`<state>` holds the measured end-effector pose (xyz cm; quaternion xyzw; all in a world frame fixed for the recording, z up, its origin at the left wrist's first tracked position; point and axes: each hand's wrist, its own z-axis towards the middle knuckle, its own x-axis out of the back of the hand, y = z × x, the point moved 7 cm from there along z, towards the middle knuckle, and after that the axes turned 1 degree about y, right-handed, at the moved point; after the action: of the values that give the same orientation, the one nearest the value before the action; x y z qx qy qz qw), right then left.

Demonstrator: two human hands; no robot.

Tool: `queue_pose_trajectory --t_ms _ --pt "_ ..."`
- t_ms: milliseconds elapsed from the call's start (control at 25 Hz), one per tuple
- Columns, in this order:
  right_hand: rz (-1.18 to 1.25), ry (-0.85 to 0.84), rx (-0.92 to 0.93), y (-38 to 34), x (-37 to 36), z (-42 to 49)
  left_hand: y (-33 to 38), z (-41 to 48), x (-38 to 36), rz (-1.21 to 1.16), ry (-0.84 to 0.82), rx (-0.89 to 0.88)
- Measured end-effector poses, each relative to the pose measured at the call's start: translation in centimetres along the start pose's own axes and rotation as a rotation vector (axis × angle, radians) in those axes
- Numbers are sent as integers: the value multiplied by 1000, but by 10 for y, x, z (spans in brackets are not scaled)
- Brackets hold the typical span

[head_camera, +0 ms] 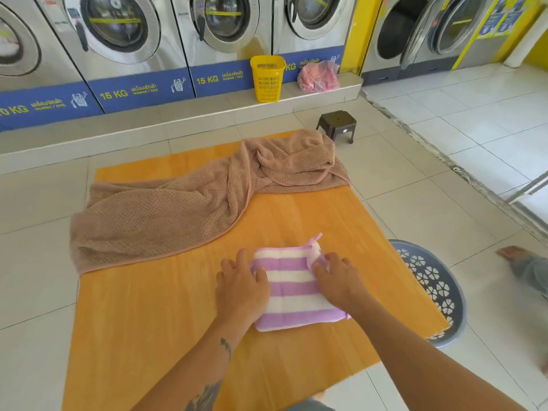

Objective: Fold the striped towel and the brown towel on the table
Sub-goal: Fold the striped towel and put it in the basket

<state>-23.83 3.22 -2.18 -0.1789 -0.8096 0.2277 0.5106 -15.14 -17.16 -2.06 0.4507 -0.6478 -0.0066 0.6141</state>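
The purple-and-white striped towel [293,287] lies folded into a small rectangle near the front of the orange table [296,209]. My left hand [241,287] rests flat on its left edge with fingers spread. On its right side lies my right hand [338,278], fingertips pressing near the top corner by a small pink loop. Neither hand grips the cloth. The brown towel [166,215] lies crumpled and unfolded across the table's far and left part, hanging over the left edge.
A grey laundry basket [436,286] sits partly under the table's right edge. Beyond the table stand a small dark stool [336,124], a yellow basket [267,78], a pink bag [318,77] and a row of washing machines. Another person's foot [511,252] shows at right.
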Motion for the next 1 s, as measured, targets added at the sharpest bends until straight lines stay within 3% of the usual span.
queue_pose_trajectory --t_ms 160,280,480,720,840,1000 --pt "153 -81 7 16 -2 -18 -1 -14 -17 59 -90 -58" --pt "118 -118 90 18 -7 -34 -7 -12 -21 207 -39 -163" --pt "340 -20 -59 21 -19 -41 -10 -17 -18 -79 -127 -157" --pt "89 53 79 19 -19 -63 -27 -34 -24 -60 -281 -177" --pt "-32 203 -93 38 2 -59 -30 -42 -20 -42 -259 -220" --pt "84 162 -188 44 6 -68 -32 -46 -15 -76 -202 -202"
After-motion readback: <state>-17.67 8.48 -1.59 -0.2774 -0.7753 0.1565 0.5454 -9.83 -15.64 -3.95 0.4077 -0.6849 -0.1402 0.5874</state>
